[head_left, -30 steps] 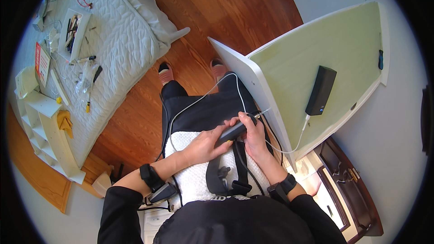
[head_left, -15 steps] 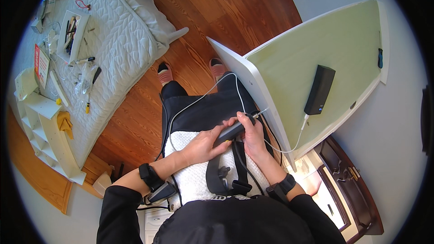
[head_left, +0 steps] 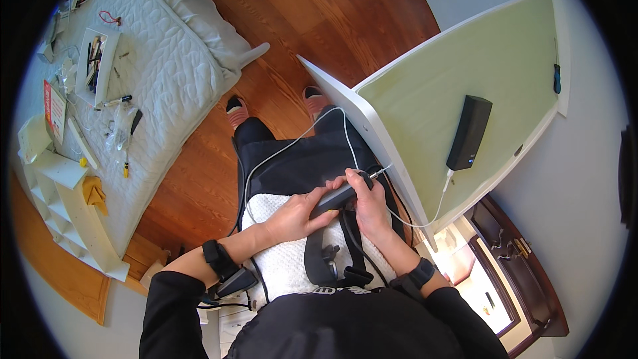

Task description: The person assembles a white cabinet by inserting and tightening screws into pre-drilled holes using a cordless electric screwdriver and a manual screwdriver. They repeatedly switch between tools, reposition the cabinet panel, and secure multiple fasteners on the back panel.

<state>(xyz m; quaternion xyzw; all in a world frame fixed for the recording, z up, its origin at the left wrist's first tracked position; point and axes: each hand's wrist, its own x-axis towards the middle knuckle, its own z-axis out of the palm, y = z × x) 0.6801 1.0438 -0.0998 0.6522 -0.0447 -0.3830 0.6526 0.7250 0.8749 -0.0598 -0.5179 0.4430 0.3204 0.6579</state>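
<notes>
Both hands are closed around a dark electric screwdriver (head_left: 337,198) above my lap. My left hand (head_left: 296,215) wraps its rear part, thumb along the near side. My right hand (head_left: 371,207) grips the front part, thumb on top. A thin metal bit (head_left: 381,171) sticks out to the right, toward the white edge of an upright white panel (head_left: 372,126); whether it touches is unclear. A white cable (head_left: 282,146) loops over my dark trousers and passes close to my right hand. The palms hide much of the screwdriver's body.
A black power bank (head_left: 469,133) with a white cable plugged in rests on the pale green board (head_left: 512,73), beside a small screwdriver (head_left: 557,78). Leftward, the quilted bed (head_left: 169,60) bears a tool box (head_left: 109,73), a white compartment rack (head_left: 63,209) and a yellow cloth (head_left: 94,193).
The view has shifted slightly, moving the bed and board a little left. Both hands keep their hold on the screwdriver, whose bit end sits slightly lower in the picture.
</notes>
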